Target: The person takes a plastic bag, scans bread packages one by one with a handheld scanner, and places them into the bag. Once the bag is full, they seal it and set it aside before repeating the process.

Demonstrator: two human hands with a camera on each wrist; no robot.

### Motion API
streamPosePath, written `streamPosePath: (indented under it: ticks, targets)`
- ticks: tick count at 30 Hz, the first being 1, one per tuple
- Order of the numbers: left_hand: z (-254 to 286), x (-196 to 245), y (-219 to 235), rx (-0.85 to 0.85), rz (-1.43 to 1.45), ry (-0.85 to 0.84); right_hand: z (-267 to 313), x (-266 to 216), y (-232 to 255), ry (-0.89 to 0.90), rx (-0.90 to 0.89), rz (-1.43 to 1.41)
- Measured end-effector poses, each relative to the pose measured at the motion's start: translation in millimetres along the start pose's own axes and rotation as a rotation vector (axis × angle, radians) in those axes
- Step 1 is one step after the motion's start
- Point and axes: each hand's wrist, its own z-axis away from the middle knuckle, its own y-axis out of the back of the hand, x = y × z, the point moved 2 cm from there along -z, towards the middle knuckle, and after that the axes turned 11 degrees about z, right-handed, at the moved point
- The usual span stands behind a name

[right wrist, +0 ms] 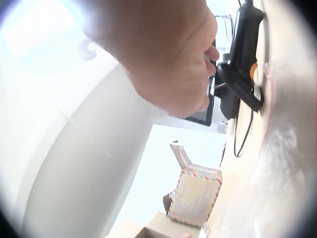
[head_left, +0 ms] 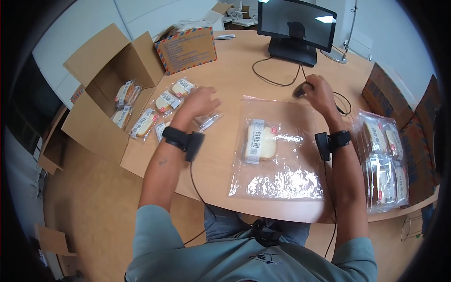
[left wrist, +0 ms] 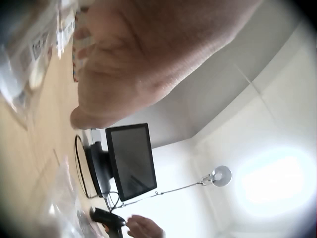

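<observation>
My left hand (head_left: 201, 102) hovers over the left part of the table with loose fingers and nothing in them. Beside it lie packs of sliced bread, such as one wrapped bread pack (head_left: 167, 102), and another clear wrapper (head_left: 208, 121). My right hand (head_left: 321, 94) is at a black barcode scanner (head_left: 299, 90) with bent fingers. In the right wrist view, the fingertips stop just short of the scanner (right wrist: 243, 54), which lies on the table. Between my forearms a large clear plastic bag (head_left: 291, 164) lies flat, with a single labelled bread pack (head_left: 261, 142) on its left half.
An open cardboard box (head_left: 101, 101) on the left holds more bread packs. Behind it stands a striped-edge carton (head_left: 187, 49). A monitor (head_left: 297, 23) with cables (head_left: 270, 81) is at the back. At right, a filled bag of bread (head_left: 383, 162) rests against another box (head_left: 418, 150).
</observation>
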Motion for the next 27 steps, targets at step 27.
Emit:
streamPosePath:
  ticks: [27]
  targets:
    - [-38,-42,-18,-0.001,2.005,0.042,39,46,-40,-0.205,0.161,0.120]
